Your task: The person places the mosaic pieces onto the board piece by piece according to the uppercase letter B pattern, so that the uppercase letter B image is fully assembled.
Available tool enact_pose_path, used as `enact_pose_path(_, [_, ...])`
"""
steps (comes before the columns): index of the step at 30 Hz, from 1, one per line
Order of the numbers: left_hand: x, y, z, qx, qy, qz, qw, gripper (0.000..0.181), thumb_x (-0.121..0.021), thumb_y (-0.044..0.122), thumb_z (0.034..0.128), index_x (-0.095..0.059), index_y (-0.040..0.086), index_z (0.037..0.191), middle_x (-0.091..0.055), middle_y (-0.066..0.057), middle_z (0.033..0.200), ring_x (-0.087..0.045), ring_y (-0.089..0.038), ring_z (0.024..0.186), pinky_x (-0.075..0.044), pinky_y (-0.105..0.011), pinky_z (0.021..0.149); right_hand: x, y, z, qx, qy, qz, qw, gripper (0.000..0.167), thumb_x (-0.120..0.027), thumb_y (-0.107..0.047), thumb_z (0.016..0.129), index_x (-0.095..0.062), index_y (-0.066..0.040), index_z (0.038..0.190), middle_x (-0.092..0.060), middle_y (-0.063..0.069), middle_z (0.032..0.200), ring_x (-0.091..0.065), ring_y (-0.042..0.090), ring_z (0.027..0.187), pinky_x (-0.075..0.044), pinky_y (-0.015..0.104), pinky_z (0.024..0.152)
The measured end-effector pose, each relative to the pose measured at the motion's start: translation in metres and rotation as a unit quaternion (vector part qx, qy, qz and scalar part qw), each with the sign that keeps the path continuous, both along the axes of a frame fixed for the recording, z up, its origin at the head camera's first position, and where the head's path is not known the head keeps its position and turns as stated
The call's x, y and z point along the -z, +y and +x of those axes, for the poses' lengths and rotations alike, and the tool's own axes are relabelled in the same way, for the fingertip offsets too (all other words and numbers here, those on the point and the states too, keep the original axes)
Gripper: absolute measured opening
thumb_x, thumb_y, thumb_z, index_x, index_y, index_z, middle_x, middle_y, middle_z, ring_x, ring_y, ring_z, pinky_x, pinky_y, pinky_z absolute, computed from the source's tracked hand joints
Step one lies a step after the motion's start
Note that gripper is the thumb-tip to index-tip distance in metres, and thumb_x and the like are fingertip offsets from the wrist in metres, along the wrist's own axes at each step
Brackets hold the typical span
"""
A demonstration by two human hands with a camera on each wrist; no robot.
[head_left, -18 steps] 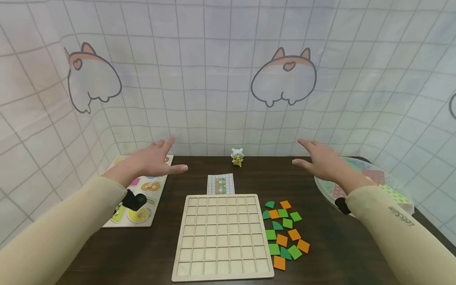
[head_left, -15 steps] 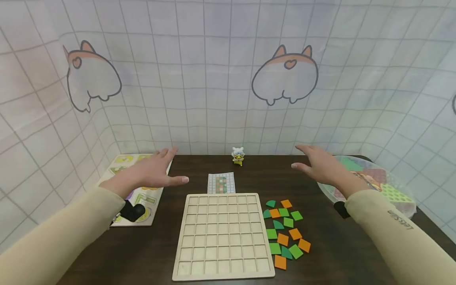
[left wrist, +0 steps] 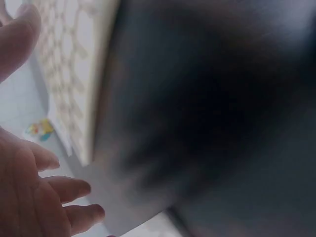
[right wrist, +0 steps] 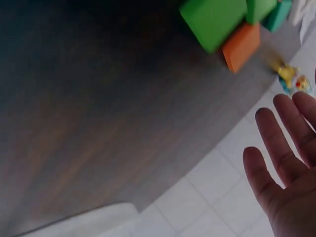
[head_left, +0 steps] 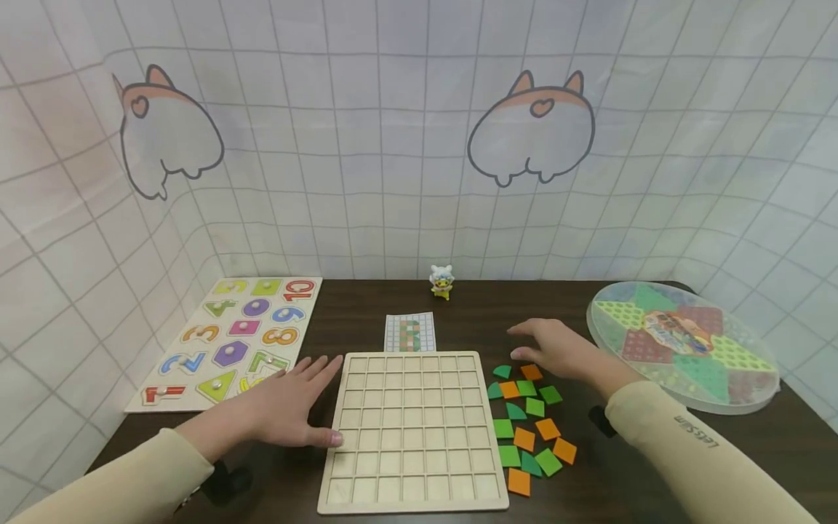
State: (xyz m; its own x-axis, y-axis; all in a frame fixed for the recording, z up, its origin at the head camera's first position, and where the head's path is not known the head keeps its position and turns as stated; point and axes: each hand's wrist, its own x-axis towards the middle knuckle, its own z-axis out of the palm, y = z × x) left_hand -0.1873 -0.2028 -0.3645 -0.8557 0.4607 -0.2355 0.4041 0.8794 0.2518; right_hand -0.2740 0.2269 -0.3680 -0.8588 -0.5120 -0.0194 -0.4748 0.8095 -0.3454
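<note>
A wooden grid board [head_left: 412,429] with rows of square cells lies in front of me. My left hand [head_left: 288,407] is at its left edge, fingers spread, thumb over the rim; whether it touches cannot be told. To the board's right lie loose flat tiles: orange squares [head_left: 519,482], light green squares [head_left: 548,462] and dark green quarter-rounds [head_left: 516,411]. Just beyond these tiles hovers my right hand [head_left: 556,349], holding nothing, its fingers [right wrist: 276,138] extended in the right wrist view. Behind the board sits a small pattern card [head_left: 409,332] with a green and orange design on a grid.
A number and shape puzzle board [head_left: 196,335] lies at the left. On the right is a round Chinese checkers box [head_left: 681,342] with a clear cover. A small white and yellow figurine [head_left: 441,282] stands at the back, before a grid-patterned curtain [head_left: 366,145].
Both hands have come down and nearer to me. The left now is beside the grid board's left edge, the right near the tiles. The head view has tilted slightly downward.
</note>
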Motion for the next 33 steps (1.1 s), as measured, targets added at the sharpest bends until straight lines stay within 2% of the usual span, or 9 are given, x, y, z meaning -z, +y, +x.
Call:
enact_pose_path(5, [0.018, -0.004, 0.011, 0.014, -0.024, 0.010, 0.9996, 0.120, -0.071, 0.074, 0.0788, -0.022, 0.003, 0.162, -0.023, -0.028, 0.166, -0.023, -0.055, 0.151, -0.027, -0.076, 0.111, 0.005, -0.004, 0.002, -0.005, -0.028, 0.000, 0.9996, 0.035, -0.067, -0.016, 0.100, -0.066, 0.002, 0.130, -0.068, 0.020, 0.129, -0.063, 0.040, 0.122, -0.052, 0.053, 0.101])
enact_pose_path(10, [0.028, -0.004, 0.018, 0.026, -0.031, 0.020, 0.9990, 0.126, -0.074, 0.076, 0.0744, -0.022, 0.002, 0.162, -0.020, -0.027, 0.167, -0.020, -0.054, 0.153, -0.027, -0.075, 0.112, 0.010, 0.001, 0.004, 0.001, -0.041, 0.000, 0.9992, 0.028, -0.070, -0.012, 0.097, -0.070, 0.000, 0.123, -0.072, 0.015, 0.118, -0.068, 0.031, 0.107, -0.057, 0.047, 0.092])
enact_pose_path(17, [0.029, -0.002, 0.019, 0.027, -0.036, 0.015, 0.9989, 0.131, -0.075, 0.077, 0.0718, -0.019, 0.002, 0.162, -0.017, -0.027, 0.169, -0.017, -0.053, 0.154, -0.026, -0.074, 0.113, 0.019, 0.021, 0.005, 0.002, -0.037, -0.001, 0.9993, 0.021, -0.073, -0.011, 0.094, -0.073, -0.005, 0.115, -0.073, 0.009, 0.111, -0.068, 0.028, 0.102, -0.058, 0.044, 0.088])
enact_pose_path(21, [0.028, 0.000, 0.018, 0.024, -0.045, 0.008, 0.9986, 0.133, -0.075, 0.077, 0.0708, -0.017, 0.003, 0.163, -0.015, -0.026, 0.169, -0.015, -0.051, 0.155, -0.025, -0.074, 0.114, 0.021, 0.029, 0.005, 0.003, -0.041, -0.009, 0.9991, 0.021, -0.074, -0.009, 0.093, -0.073, -0.006, 0.114, -0.070, 0.011, 0.112, -0.068, 0.030, 0.103, -0.058, 0.046, 0.089])
enact_pose_path(27, [0.026, 0.002, 0.016, 0.021, -0.053, 0.005, 0.9983, 0.135, -0.077, 0.078, 0.0692, -0.015, 0.003, 0.163, -0.012, -0.025, 0.170, -0.014, -0.050, 0.156, -0.023, -0.074, 0.115, 0.022, 0.031, 0.005, 0.004, -0.043, -0.002, 0.9991, 0.024, -0.077, -0.010, 0.090, -0.074, -0.006, 0.114, -0.067, 0.010, 0.110, -0.066, 0.027, 0.099, -0.057, 0.047, 0.088])
enact_pose_path(33, [0.026, 0.003, 0.013, 0.021, -0.057, 0.001, 0.9981, 0.138, -0.078, 0.078, 0.0681, -0.013, 0.001, 0.163, -0.010, -0.027, 0.170, -0.012, -0.051, 0.155, -0.021, -0.075, 0.115, 0.023, 0.030, 0.003, 0.003, -0.029, 0.009, 0.9995, 0.019, -0.077, -0.009, 0.090, -0.074, -0.006, 0.109, -0.066, 0.007, 0.105, -0.064, 0.021, 0.092, -0.058, 0.044, 0.085])
